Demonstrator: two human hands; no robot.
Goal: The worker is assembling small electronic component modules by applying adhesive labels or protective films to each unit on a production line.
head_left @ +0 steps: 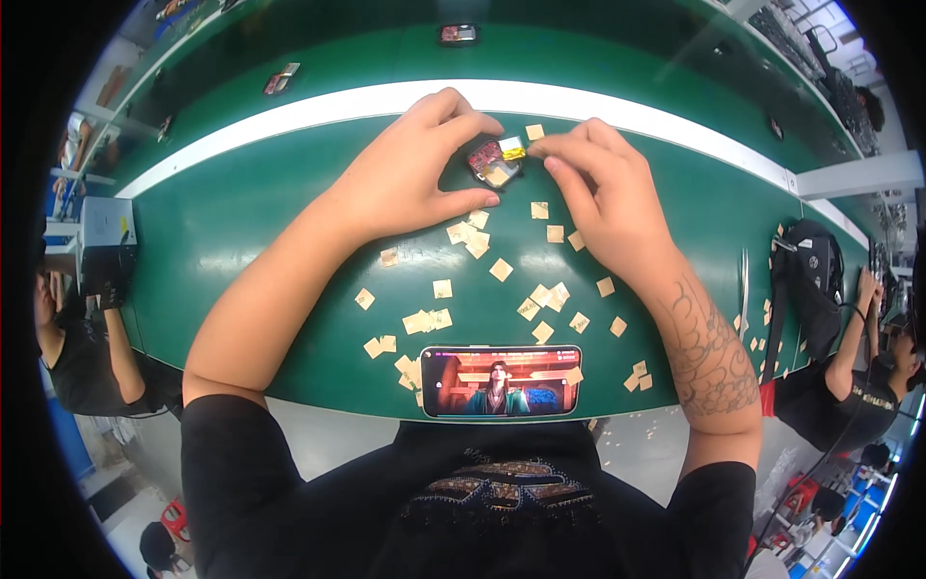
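A small dark-cased electronic device (485,154) lies on the green work surface with a red circuit board showing. One silvery battery-like piece with a yellow end (512,149) sits at its upper right, and a tan square covers part of its lower side. My left hand (413,166) curls round the device from the left, with thumb below and index finger above it. From the right comes my right hand (605,183), its thumb and forefinger drawn together beside the yellow end. Whatever may be between those fingertips is too small to make out.
Loose tan paper squares (501,269) are scattered over the bench. A phone (502,381) playing a video lies at the near edge. Beyond a white rail (540,94), similar devices (458,35) rest on a green strip. A black bag (813,270) is at right; people sit on both sides.
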